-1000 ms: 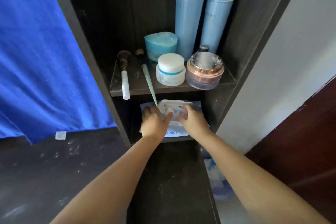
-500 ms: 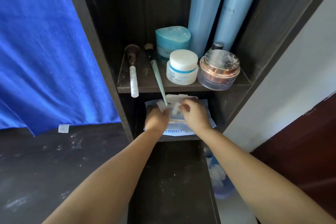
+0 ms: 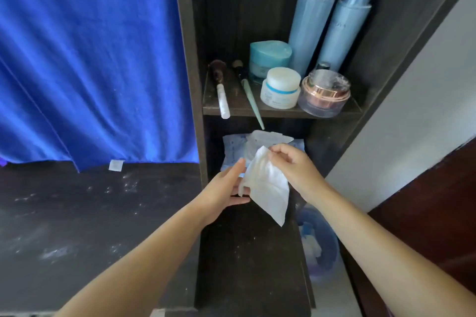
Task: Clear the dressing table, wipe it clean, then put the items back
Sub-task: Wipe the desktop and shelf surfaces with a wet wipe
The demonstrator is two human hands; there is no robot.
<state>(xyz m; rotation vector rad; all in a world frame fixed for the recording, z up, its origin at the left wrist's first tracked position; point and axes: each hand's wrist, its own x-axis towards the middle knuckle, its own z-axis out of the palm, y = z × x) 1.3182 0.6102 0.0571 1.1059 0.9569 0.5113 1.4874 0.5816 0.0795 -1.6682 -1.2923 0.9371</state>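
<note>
While my right hand [image 3: 291,165] pinches the top edge of a white wet wipe [image 3: 265,185] between thumb and forefinger, the sheet hangs unfolded in front of the lower shelf, its bottom corner pointing down. My left hand [image 3: 226,188] sits just beside it, fingers straight and loosely together, fingertips touching the wipe's left edge.

Lower shelf: one wipes pack [image 3: 231,149], pale blue, lying flat, white flip lid [image 3: 268,136] standing open; the wipe hangs in front of it.

Upper shelf [image 3: 283,111], left to right:
- makeup brush with white handle [image 3: 222,100], lying flat, handle end past the shelf lip
- brush with mint green handle [image 3: 253,105], lying flat, its tapered tip well past the lip
- teal jar [image 3: 269,55], at the back
- white cream jar [image 3: 280,87], in front of the teal jar, blue band on its side
- rose-gold jar [image 3: 325,95], clear-sided, at the front right, just beside the white jar
- tall pale blue bottle [image 3: 313,15], upright at the back
- pale blue pump bottle [image 3: 346,23], upright, just right of the tall bottle

Dressing table top [image 3: 90,213]: dark, dusty, flecked with white specks, to the left of the shelf unit. Blue cloth [image 3: 90,59] hangs behind it, a white tag [image 3: 116,165] at its hem.

Floor, right of the unit: bluish plastic bin [image 3: 319,244], contents unclear
</note>
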